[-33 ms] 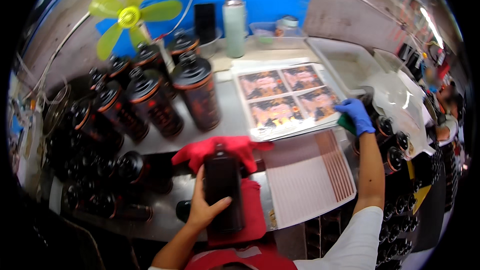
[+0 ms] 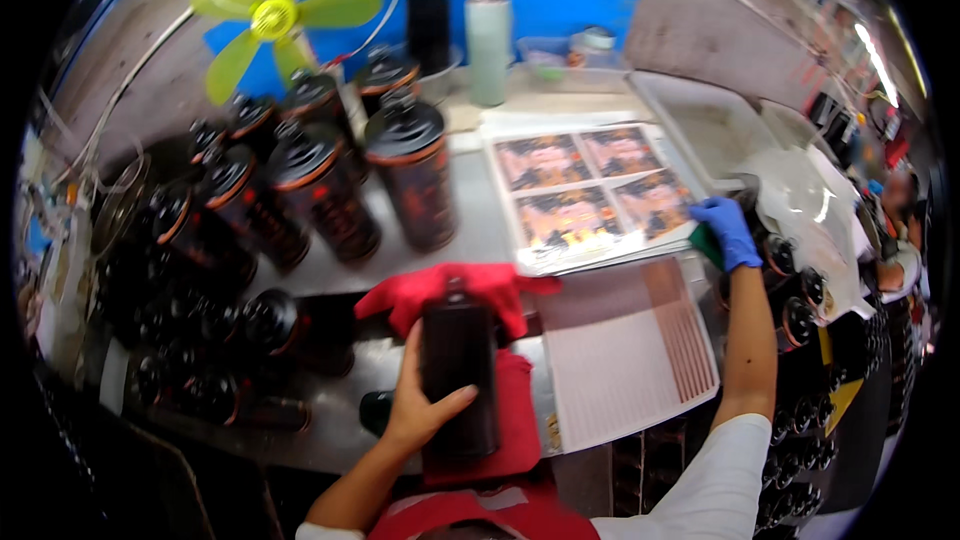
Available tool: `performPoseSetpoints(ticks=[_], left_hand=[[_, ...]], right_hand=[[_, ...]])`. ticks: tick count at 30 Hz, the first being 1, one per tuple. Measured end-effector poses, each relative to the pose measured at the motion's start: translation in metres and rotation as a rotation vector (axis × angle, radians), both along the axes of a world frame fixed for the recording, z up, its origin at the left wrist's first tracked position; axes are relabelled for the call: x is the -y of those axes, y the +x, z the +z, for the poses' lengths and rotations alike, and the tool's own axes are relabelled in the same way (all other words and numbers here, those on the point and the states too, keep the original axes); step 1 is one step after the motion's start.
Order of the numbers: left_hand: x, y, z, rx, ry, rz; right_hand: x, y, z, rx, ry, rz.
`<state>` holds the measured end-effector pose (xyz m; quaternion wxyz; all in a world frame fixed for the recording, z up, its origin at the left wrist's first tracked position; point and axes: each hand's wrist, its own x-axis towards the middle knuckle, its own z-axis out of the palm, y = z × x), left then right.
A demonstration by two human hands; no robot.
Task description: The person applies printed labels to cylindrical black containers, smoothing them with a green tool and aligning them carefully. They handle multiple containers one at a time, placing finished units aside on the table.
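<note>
My bare left hand is wrapped round a black square-sided bottle, its narrow neck pointing away from me. Under and behind the bottle lies a red cloth. My right hand, in a blue glove, is closed on a dark green pad-like piece, mostly hidden by the fingers. It is at the right edge of a stack of printed sheets with four colourful pictures. In front of that stack lies a pale sheet with brown strips along its right side.
Several tall dark bottles with black tops crowd the left of the metal table. Behind stand a yellow-green fan, a pale green flask and a clear tub. More black-topped bottles are at the right; a person is beyond.
The whole scene has shifted slightly right in the picture. Both hands keep their hold, with little visible movement relative to the table.
</note>
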<state>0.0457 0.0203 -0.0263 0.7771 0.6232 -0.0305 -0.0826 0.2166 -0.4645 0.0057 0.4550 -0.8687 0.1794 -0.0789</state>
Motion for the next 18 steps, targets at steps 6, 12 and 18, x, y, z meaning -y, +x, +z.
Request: performPoseSetpoints(ticks=[6,12,18], left_hand=[[-0.009,-0.005,-0.001,0.05,0.008,-0.097],[-0.01,-0.003,-0.008,0.043,0.029,-0.063],[-0.004,0.001,0.005,0.037,0.131,-0.075]], right_hand=[[0.011,0.006,-0.011,0.009,-0.703,-0.181],[-0.04,0.011,0.011,0.2,-0.937,-0.186],[-0.124,-0.028,0.062,0.478,-0.611,-0.018]])
